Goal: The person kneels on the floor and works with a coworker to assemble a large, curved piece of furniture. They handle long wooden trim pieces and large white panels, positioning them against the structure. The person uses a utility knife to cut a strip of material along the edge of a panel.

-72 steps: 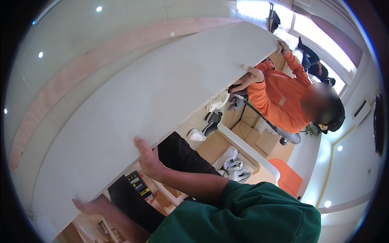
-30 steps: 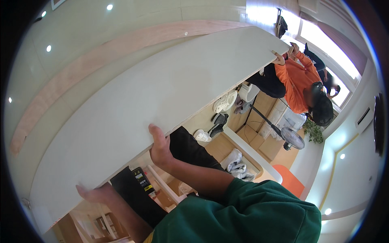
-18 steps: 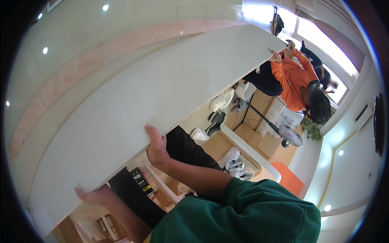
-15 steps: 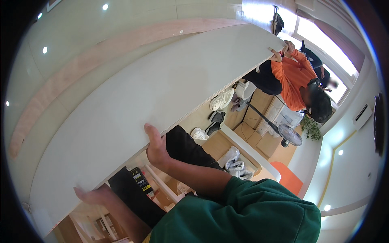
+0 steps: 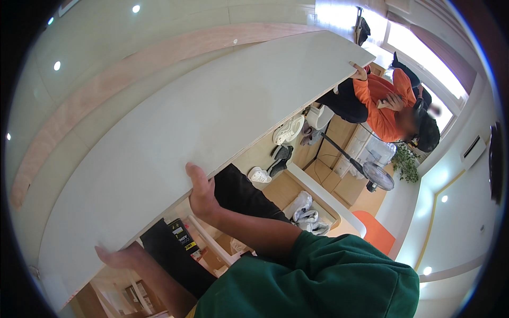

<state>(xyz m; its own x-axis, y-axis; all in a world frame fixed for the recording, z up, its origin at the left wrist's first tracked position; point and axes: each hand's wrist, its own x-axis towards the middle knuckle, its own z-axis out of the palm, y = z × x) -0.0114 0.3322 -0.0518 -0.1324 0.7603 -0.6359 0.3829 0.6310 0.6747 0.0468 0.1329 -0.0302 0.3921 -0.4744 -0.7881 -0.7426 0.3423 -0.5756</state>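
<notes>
A long grey-white panel point(image 5: 175, 127) stretches from the lower left to the upper right. My left hand point(image 5: 119, 256) grips its near edge at the lower left, thumb on the top face, fingers hidden underneath. Further along the same edge, my right hand point(image 5: 202, 192) holds the panel in the same way, its thumb pressed on the surface. At the far end, a co-worker in an orange top point(image 5: 379, 87) keeps one hand point(image 5: 360, 72) on the panel's corner. That person's other hand point(image 5: 393, 102) is raised near the chest.
White shoes point(image 5: 289, 131) and dark shoes point(image 5: 281, 160) lie beyond the panel's near edge. A standing fan point(image 5: 378, 176), a plant point(image 5: 405, 168) and an orange seat point(image 5: 373, 231) are on the right. A black-and-yellow package point(image 5: 183, 237) is by my legs. Another person point(image 5: 407, 71) is behind the co-worker.
The co-worker has taken one hand off the panel's far end and raised it to the chest. My hands and the panel have stayed almost in place.
</notes>
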